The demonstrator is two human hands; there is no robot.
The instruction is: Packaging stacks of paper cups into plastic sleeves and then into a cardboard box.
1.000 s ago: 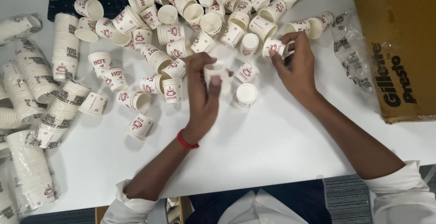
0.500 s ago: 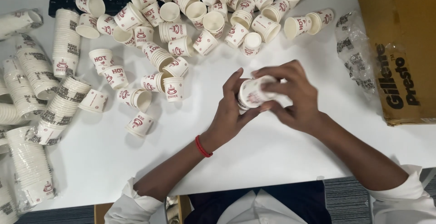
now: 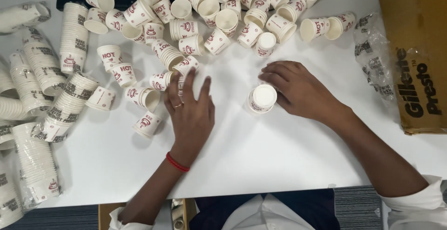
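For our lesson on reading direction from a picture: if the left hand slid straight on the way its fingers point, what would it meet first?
The left hand points up the table. Its fingertips are already at a small nested stack of paper cups lying on its side, so it would probably meet that first, though whether they touch is unclear.
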